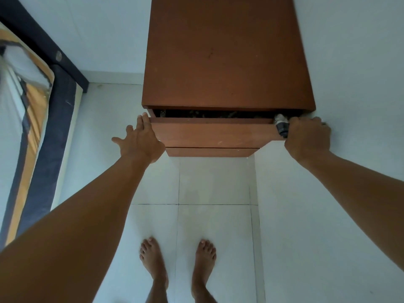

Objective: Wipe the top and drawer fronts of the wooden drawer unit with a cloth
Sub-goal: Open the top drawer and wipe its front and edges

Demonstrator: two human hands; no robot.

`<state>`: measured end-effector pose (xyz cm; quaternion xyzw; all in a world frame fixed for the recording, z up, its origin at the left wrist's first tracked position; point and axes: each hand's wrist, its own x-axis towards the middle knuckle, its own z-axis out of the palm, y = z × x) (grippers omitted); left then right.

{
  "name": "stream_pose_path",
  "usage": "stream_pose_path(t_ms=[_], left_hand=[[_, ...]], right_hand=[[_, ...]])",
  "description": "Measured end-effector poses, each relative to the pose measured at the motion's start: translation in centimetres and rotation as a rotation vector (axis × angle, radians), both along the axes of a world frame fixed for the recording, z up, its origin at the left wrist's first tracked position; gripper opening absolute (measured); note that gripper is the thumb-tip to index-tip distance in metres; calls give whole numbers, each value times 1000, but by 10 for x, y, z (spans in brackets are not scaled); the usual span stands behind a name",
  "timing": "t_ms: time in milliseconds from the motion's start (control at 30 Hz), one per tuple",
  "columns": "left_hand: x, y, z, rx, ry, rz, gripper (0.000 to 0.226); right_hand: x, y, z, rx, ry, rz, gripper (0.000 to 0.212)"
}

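Left hand (pixel 140 141) flat, right hand (pixel 307 136) fisted, on top drawer (pixel 214 132).

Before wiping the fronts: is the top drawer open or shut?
Open a little: the top drawer sticks out past the unit's top, with a dark gap showing clutter between them.

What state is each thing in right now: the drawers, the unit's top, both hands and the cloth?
top drawer: pulled partly open
lower drawer: closed
unit top: bare, nothing on it
left hand: open, fingers flat against the top drawer's left end
right hand: closed at the drawer's right corner on the cloth
cloth: bunched, mostly hidden
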<state>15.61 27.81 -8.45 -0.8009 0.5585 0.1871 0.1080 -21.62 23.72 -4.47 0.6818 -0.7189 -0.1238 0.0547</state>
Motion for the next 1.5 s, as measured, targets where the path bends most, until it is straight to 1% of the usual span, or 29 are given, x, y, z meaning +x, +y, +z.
stream_pose_path(t_ms=[100, 167, 200, 233, 267, 367, 400, 467, 567, 633, 767, 900, 1067, 1333, 1500], left_hand=[[1, -1, 3, 4, 6, -5, 86], [3, -1, 3, 2, 22, -9, 86], [5, 0, 3, -1, 33, -8, 86], [7, 2, 2, -14, 42, -6, 85], [9, 4, 2, -39, 44, -6, 83], [11, 12, 2, -196, 27, -29, 78], [12, 14, 2, -252, 20, -49, 78], [10, 15, 1, -320, 11, -112, 80], [4, 6, 2, -363, -6, -160, 79], [0, -4, 3, -344, -43, -168, 80], [-5, -17, -2, -317, -113, -208, 70], [-6, -21, -9, -355, -152, -176, 65], [1, -20, -14, -416, -223, -227, 63], [8, -30, -14, -469, -253, -217, 56], [1, -38, -19, -509, -211, -116, 49]], right_hand=[[21, 16, 14, 42, -27, 60, 11], [32, 27, 15, 52, -46, 155, 12], [35, 32, 13, 47, -61, 199, 16], [38, 35, 10, 37, -88, 237, 23], [39, 38, 6, 31, -131, 264, 35], [46, 37, -1, 68, -233, 229, 86], [49, 35, -4, 79, -246, 211, 95], [55, 28, -10, 100, -266, 189, 102], [62, 19, -20, 104, -276, 180, 102], [65, 14, -26, 106, -267, 196, 101], [70, 6, -38, 115, -288, 197, 103], [74, 6, -45, 91, -298, 176, 105], [75, 4, -49, 67, -323, 156, 105], [82, -2, -50, 67, -349, 148, 105], [83, -4, -53, 48, -374, 151, 106]])
